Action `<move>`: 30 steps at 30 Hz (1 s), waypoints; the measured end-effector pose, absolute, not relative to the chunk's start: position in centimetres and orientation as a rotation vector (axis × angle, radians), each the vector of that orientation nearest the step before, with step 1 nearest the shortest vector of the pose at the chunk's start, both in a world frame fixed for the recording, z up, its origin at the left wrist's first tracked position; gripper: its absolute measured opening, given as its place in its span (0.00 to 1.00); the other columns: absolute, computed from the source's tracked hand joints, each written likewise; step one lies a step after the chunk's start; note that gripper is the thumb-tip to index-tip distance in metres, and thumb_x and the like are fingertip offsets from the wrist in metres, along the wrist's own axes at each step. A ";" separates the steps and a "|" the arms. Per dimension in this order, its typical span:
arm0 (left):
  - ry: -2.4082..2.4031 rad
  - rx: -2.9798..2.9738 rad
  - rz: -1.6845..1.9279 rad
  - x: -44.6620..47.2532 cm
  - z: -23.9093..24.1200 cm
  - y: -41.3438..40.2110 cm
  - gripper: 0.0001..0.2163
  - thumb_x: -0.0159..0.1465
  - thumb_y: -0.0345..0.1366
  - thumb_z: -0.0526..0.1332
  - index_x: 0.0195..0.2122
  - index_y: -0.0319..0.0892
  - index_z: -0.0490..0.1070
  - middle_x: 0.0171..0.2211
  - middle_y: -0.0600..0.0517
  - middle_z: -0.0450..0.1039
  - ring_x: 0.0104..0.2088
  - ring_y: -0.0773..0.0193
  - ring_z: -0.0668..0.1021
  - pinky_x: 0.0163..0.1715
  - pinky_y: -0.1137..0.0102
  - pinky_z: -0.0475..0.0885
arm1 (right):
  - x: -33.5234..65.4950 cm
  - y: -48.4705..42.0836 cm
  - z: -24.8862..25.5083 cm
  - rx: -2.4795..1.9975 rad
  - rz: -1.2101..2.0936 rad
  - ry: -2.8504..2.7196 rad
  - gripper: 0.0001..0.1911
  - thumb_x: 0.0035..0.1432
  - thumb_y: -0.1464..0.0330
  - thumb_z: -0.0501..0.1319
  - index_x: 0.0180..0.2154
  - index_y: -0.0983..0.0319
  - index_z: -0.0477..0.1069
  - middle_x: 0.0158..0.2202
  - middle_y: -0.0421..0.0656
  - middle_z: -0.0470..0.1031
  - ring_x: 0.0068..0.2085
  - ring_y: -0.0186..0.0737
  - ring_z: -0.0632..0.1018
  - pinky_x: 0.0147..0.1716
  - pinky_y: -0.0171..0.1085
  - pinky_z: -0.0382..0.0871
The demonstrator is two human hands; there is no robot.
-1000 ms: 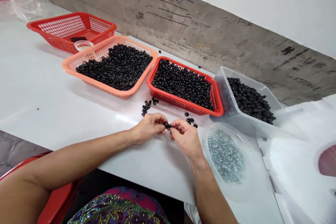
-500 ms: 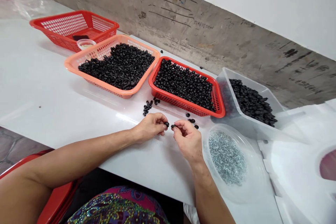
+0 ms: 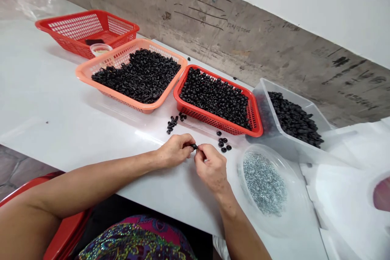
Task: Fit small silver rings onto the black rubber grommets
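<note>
My left hand (image 3: pixel 176 150) pinches a small round black plastic part (image 3: pixel 193 146) between thumb and fingertips. My right hand (image 3: pixel 212 166) meets it from the right, its thumb and fingers closed at the end of that part; the smaller black piece in them is mostly hidden. Both hands are just above the white table (image 3: pixel 164 189). Beyond my left hand lie several loose black pieces (image 3: pixel 171 123), and several black rings (image 3: pixel 224 149) lie past my right hand.
Behind the hands stand an orange basket (image 3: pixel 148 107) and a red basket (image 3: pixel 213 124), both full of black pieces. To the right are a clear bin (image 3: pixel 262 124) of black parts and a round tub (image 3: pixel 243 178) of small shiny metal pieces. Another red basket (image 3: pixel 68 44) stands far left.
My hands were a little apart, each with a black piece. The right hand has moved left and turned, and the two pieces now meet.
</note>
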State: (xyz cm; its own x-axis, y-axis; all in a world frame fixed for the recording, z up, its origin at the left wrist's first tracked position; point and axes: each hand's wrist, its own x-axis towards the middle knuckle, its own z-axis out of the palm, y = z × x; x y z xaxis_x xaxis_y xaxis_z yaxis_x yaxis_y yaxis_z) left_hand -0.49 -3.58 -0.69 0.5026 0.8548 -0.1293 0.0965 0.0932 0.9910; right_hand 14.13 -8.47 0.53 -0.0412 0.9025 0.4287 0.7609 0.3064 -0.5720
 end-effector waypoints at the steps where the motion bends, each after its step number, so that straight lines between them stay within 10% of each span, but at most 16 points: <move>1: 0.913 1.416 0.692 -0.6 -0.7 -3.6 0.05 0.56 0.29 0.56 0.33 0.39 0.69 0.22 0.56 0.68 0.24 0.69 0.71 0.27 0.72 0.66 | 14.1 -8.5 0.5 -1.483 0.253 -1.825 0.08 0.54 0.74 0.53 0.26 0.59 0.68 0.24 0.41 0.70 0.26 0.36 0.71 0.29 0.35 0.65; 8: 0.894 1.442 0.585 -1.1 -0.1 -3.6 0.07 0.56 0.31 0.56 0.32 0.38 0.72 0.22 0.55 0.69 0.23 0.68 0.70 0.25 0.72 0.64 | 14.6 -8.0 1.0 -1.625 0.999 -1.428 0.04 0.50 0.67 0.58 0.26 0.59 0.68 0.16 0.36 0.66 0.17 0.33 0.67 0.17 0.33 0.60; 15: 0.985 1.554 0.595 -1.1 0.4 -3.9 0.08 0.55 0.25 0.54 0.31 0.38 0.72 0.22 0.55 0.67 0.24 0.68 0.69 0.26 0.72 0.62 | 14.1 -8.1 0.9 -1.584 0.724 -1.607 0.06 0.49 0.71 0.58 0.23 0.59 0.69 0.18 0.37 0.68 0.21 0.33 0.67 0.22 0.34 0.63; 20: 0.849 1.553 0.667 -1.0 0.2 -4.2 0.07 0.59 0.27 0.53 0.32 0.39 0.70 0.26 0.54 0.69 0.28 0.67 0.70 0.30 0.72 0.64 | 15.5 -7.2 1.2 -1.406 1.350 -1.201 0.08 0.45 0.66 0.68 0.26 0.61 0.71 0.17 0.37 0.71 0.19 0.33 0.71 0.20 0.33 0.67; 30: 0.708 1.839 0.917 -1.1 -0.3 -3.9 0.06 0.60 0.29 0.57 0.32 0.42 0.73 0.36 0.49 0.64 0.41 0.61 0.69 0.45 0.64 0.68 | 16.5 -6.7 0.8 -1.085 1.802 -1.038 0.20 0.44 0.64 0.73 0.39 0.63 0.75 0.36 0.44 0.78 0.36 0.37 0.79 0.34 0.35 0.76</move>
State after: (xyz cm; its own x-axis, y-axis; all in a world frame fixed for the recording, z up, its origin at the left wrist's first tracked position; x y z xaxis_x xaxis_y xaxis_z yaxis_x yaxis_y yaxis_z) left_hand -1.11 -3.86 -0.30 0.5547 0.7794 0.2912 0.0846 -0.4010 0.9122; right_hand 16.47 -6.71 0.78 -0.3364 0.8967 -0.2875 -0.2010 -0.3666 -0.9084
